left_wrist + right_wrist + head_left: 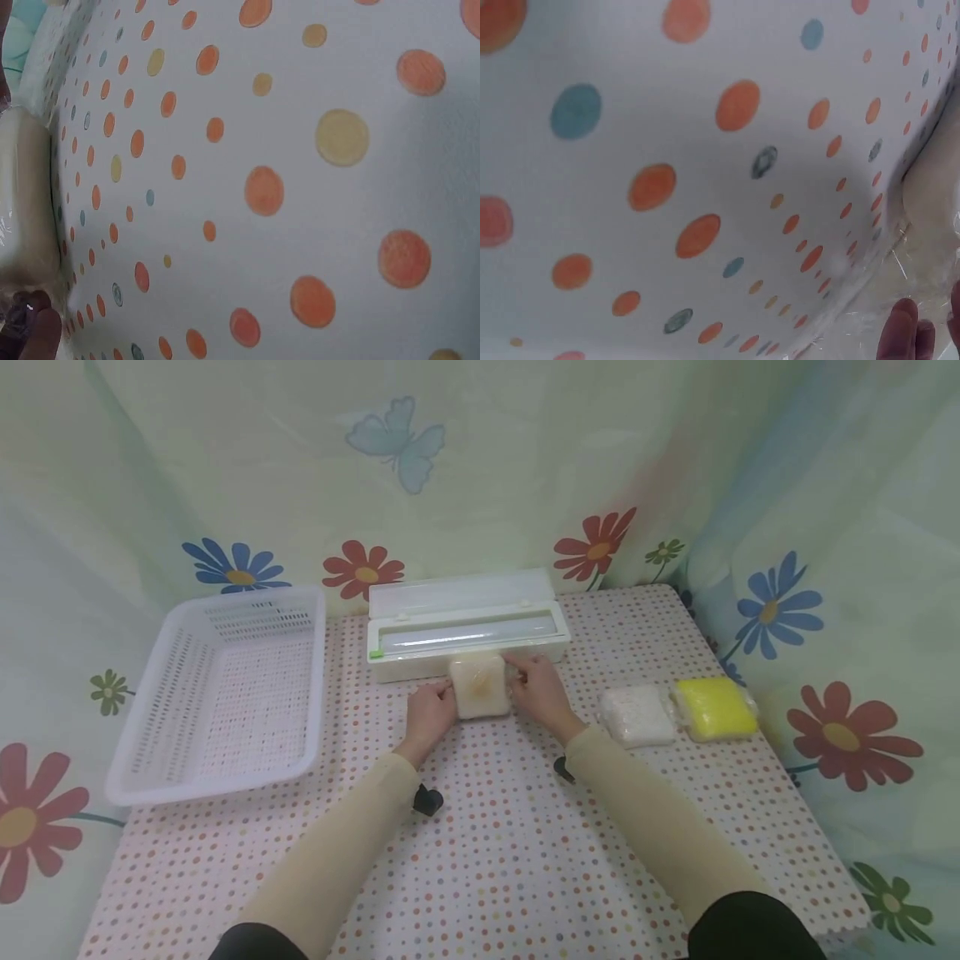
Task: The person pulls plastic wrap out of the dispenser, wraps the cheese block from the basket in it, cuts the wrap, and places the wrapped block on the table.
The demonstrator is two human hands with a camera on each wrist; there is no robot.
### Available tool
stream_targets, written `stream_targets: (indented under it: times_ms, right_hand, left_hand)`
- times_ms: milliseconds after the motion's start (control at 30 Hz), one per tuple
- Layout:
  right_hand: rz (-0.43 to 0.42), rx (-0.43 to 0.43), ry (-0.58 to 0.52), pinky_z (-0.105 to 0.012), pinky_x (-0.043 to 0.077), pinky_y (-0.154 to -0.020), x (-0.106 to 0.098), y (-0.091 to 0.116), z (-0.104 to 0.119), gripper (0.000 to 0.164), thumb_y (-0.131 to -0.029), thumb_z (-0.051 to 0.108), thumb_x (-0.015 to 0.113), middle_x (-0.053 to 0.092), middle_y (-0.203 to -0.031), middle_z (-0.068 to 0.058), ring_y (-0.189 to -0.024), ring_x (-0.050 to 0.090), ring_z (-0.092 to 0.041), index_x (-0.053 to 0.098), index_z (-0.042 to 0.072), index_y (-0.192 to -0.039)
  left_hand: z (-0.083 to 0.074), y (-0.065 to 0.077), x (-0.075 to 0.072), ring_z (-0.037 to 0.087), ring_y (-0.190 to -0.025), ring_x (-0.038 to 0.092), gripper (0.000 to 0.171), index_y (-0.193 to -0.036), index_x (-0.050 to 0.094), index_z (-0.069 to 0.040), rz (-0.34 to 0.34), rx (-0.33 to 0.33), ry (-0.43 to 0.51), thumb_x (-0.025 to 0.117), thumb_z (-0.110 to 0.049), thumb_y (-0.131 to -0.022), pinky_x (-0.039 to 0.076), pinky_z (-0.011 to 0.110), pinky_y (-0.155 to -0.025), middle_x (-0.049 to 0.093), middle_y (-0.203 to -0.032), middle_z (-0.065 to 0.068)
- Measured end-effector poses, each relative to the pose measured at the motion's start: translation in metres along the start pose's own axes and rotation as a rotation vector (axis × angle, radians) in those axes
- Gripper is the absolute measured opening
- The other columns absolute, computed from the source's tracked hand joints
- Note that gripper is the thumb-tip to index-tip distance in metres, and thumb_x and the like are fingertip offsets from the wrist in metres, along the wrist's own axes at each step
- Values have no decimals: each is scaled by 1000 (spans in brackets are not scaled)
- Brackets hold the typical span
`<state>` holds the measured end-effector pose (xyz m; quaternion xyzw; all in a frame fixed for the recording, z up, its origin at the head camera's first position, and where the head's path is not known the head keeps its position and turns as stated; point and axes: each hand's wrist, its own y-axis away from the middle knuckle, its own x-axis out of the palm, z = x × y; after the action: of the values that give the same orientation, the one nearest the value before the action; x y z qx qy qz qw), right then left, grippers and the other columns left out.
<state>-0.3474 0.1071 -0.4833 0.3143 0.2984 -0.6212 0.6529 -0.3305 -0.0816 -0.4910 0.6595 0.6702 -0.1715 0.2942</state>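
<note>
A cream-coloured, rounded square block (479, 686) in clear plastic film lies between both hands, against the front of a white cling film dispenser (420, 669). At its left side, my left hand (432, 717) pinches bunched film; the fingers (43, 330) show at the lower left of the left wrist view. My right hand (542, 692) holds the film at the other side, index finger by the block's upper right corner. In the right wrist view, loose clear film (907, 277) spreads past the block's end beside the fingertips (901, 326).
Behind the block, the dispenser's lid (459, 593) stands raised over its film roll. A white slotted basket (318, 693) is on the left. To the right lie a white wrapped block (637, 716) and a yellow wrapped block (716, 708), near the dotted table's right edge.
</note>
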Motion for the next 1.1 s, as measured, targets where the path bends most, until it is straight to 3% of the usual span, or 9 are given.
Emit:
stream_targets:
  times_ms: [100,233,333,433,500,567,667,867,1100]
  right_hand:
    - [-24,4,-26,-44,55,-98,4,-1,-1,47,-100,8,56,61,-123,-16,-112,60,-30,53,12,-146]
    - [-57,44,-62,-44,55,-101,9,-3,-2,36,-101,10,56,63,-125,-15,-116,62,-30,54,7,-138]
    - [-70,69,-92,-44,55,-102,11,-4,-1,32,-102,13,56,65,-126,-14,-117,63,-29,57,7,-134]
    - [-66,107,-119,-44,54,-105,14,-5,1,32,-102,14,56,67,-129,-13,-121,63,-29,60,8,-134]
    - [-60,135,-140,-43,53,-107,16,-5,4,33,-103,15,55,66,-131,-13,-123,63,-28,61,7,-134]
    - [-61,156,-164,-42,52,-107,17,-4,7,34,-102,15,55,66,-132,-13,-124,62,-28,62,7,-134]
    - [-70,167,-195,-41,53,-106,18,-1,10,34,-103,16,55,65,-130,-13,-122,61,-27,63,7,-134]
    - [-87,187,-237,-42,54,-104,22,5,12,37,-105,19,52,64,-132,-14,-122,61,-28,57,8,-140]
    - [-111,187,-282,-40,57,-101,28,8,12,37,-106,15,47,64,-137,-15,-122,64,-29,56,6,-140]
  left_hand:
    - [0,-1,2,12,-59,42,41,-135,64,-5,-13,1,20,43,-15,-101,37,22,-56,71,-98,16]
    - [-1,-1,4,14,-70,48,36,-124,70,-2,-19,-3,41,44,-15,-103,40,24,-66,72,-117,16]
    - [-1,-2,5,14,-71,49,33,-105,72,0,-10,-17,45,44,-18,-106,42,25,-67,69,-97,13]
    - [-1,-4,7,12,-63,49,34,-87,69,-2,-18,-42,58,47,-18,-107,42,22,-59,62,-76,7]
    - [0,-6,8,14,-65,56,30,-91,71,-2,-43,-55,60,50,-16,-106,47,22,-59,67,-78,9]
    - [1,-8,10,18,-77,65,24,-104,73,-2,-88,-67,65,53,-15,-105,55,27,-67,73,-92,12]
    - [2,-8,13,28,-99,68,25,-122,67,-4,-159,-89,51,58,-17,-103,57,39,-86,73,-112,15]
    - [2,-7,16,28,-95,67,12,-108,67,-7,-238,-56,60,64,-16,-99,56,41,-86,72,-103,12]
    - [1,-1,20,28,-99,65,22,-117,71,-3,-239,23,156,57,-12,-102,56,40,-89,70,-110,15]
